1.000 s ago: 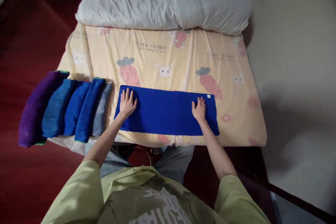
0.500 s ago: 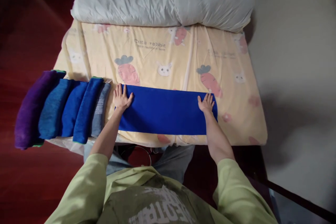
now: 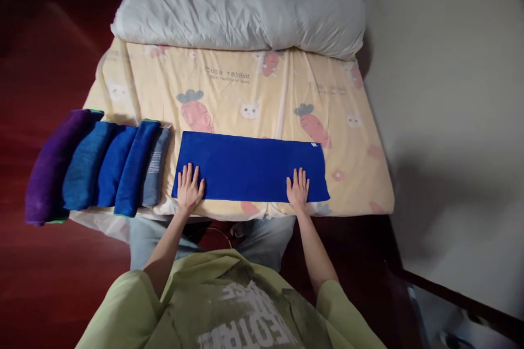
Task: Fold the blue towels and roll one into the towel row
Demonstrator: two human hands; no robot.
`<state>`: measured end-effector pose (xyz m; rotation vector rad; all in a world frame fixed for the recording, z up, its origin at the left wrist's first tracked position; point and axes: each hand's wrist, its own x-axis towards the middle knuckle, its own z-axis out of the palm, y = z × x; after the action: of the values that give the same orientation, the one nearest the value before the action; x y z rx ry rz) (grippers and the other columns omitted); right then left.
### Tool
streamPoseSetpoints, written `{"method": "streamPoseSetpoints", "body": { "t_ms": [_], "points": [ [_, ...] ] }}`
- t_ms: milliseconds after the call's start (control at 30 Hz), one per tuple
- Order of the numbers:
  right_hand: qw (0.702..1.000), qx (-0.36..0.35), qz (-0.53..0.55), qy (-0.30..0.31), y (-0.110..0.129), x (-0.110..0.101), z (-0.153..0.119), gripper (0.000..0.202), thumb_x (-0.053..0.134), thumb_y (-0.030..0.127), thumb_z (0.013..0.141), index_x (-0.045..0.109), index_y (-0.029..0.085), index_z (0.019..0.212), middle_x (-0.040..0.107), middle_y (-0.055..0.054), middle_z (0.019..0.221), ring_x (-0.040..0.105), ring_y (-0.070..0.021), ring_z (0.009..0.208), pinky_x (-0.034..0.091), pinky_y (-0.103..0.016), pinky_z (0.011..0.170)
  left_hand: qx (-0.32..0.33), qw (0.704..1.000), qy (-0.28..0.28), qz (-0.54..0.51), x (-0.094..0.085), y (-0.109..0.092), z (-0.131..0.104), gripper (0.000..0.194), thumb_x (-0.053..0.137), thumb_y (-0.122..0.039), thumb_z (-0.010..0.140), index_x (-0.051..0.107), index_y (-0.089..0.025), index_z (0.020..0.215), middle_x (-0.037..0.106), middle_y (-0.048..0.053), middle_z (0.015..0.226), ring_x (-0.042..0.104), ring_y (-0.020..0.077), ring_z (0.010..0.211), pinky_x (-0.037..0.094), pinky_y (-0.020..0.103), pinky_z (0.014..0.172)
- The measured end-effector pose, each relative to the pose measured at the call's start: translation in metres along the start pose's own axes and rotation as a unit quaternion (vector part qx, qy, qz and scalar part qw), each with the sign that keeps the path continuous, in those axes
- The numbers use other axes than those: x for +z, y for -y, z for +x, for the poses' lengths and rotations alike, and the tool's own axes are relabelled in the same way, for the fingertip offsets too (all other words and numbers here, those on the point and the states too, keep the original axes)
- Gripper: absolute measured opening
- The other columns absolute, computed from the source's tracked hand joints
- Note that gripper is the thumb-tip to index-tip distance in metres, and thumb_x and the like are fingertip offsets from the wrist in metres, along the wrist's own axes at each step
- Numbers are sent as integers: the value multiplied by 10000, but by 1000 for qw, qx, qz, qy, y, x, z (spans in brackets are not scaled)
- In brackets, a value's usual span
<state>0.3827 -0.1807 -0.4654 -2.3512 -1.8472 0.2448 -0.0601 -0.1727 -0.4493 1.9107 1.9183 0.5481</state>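
A blue towel (image 3: 245,169) lies flat as a long rectangle near the front edge of the bed, with a small white tag at its far right corner. My left hand (image 3: 190,188) rests palm down on the towel's near left part, fingers spread. Toward the near right part, my right hand (image 3: 298,188) also lies flat on the cloth with its fingers apart. Neither hand grips anything.
Left of the towel, several rolled or folded towels stand in a row: purple (image 3: 55,166), teal (image 3: 87,166), blue ones (image 3: 137,169) and a grey one (image 3: 156,169). Behind lies a grey quilt (image 3: 245,5) on the patterned bed sheet (image 3: 249,87). A wall (image 3: 446,92) is at the right.
Both hands have slid from the towel's far corners toward its near edge, and my right hand also sits a little farther inward. The white tag has come into view. The camera view has shifted slightly.
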Motion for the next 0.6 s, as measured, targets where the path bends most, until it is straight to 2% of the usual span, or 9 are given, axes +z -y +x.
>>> {"method": "streamPoseSetpoints", "body": {
  "t_ms": [100, 233, 300, 367, 433, 500, 600],
  "points": [
    [997, 76, 5, 6, -32, -13, -4, 764, 160, 530, 1062, 286, 67, 1656, 160, -134, 1743, 127, -272, 1631, 87, -495, 1329, -32, 999, -22, 5, -7, 9, -11, 694, 390, -441, 1027, 325, -144, 1651, 124, 133, 1747, 60, 350, 1629, 73, 618, 1313],
    [986, 160, 39, 12, -69, -29, -5, 763, 280, 516, 1033, 301, 66, 1649, 178, -154, 1737, 140, -292, 1629, 95, -515, 1328, -51, 997, -51, 27, -13, 11, -19, 713, 360, -467, 1025, 329, -114, 1643, 164, 167, 1736, 103, 329, 1626, 99, 581, 1318],
    [976, 202, 80, -13, -84, -35, -10, 754, 378, 485, 997, 382, 48, 1610, 254, -191, 1710, 215, -319, 1608, 162, -517, 1319, -57, 996, -65, 29, -14, 13, -28, 717, 362, -468, 1019, 348, -98, 1632, 192, 183, 1727, 112, 334, 1624, 124, 569, 1317],
    [959, 242, 134, -60, -99, -39, -16, 712, 487, 443, 933, 518, 44, 1521, 399, -231, 1634, 356, -346, 1544, 287, -496, 1279, -60, 995, -74, 34, -12, 20, -41, 709, 374, -460, 1011, 372, -102, 1622, 238, 189, 1714, 125, 347, 1620, 170, 573, 1309],
    [942, 268, 177, -99, -112, -45, -20, 616, 564, 401, 863, 665, 60, 1365, 601, -255, 1448, 528, -360, 1408, 420, -472, 1190, -50, 995, -83, 39, -10, 32, -59, 688, 389, -448, 1005, 402, -116, 1608, 288, 190, 1697, 157, 356, 1614, 234, 575, 1292],
    [932, 282, 199, -110, -122, -53, -22, 480, 599, 374, 812, 769, 84, 1155, 747, -239, 1153, 667, -360, 1208, 514, -458, 1076, -20, 994, -97, 47, -8, 46, -77, 653, 392, -424, 1007, 445, -110, 1577, 337, 201, 1674, 203, 369, 1602, 282, 591, 1269],
    [926, 293, 209, -111, -130, -64, -23, 300, 638, 372, 762, 806, 144, 861, 763, -162, 803, 740, -338, 946, 578, -445, 939, 49, 990, -111, 77, -8, 63, -94, 557, 374, -343, 1018, 537, -93, 1489, 444, 212, 1610, 310, 374, 1565, 309, 617, 1246]
  ]
}}
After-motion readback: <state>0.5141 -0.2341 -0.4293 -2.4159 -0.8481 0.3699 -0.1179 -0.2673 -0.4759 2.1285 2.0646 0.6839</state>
